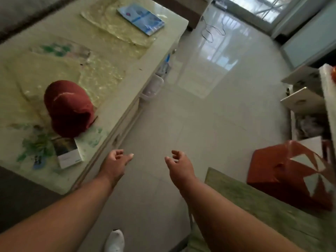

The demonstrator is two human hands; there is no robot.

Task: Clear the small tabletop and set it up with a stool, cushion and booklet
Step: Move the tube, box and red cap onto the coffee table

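Blue booklet (141, 19) lies at far end of the long table (116, 106), red cap (68, 108) nearer, red cushion (289, 177) on the small green tabletop (263, 211), both hands, left (116, 163) and right (180, 165), empty, fingers loosely curled, reaching over floor.

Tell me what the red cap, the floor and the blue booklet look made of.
Red cap: soft matte cloth, judging by its stitched seam. Floor: glossy tile, mirroring the window, with faint grout lines. Blue booklet: probably coated paper; the cover shines slightly.

Glossy pale tiled floor (209, 110) — daylight from a far glass door (258, 8).
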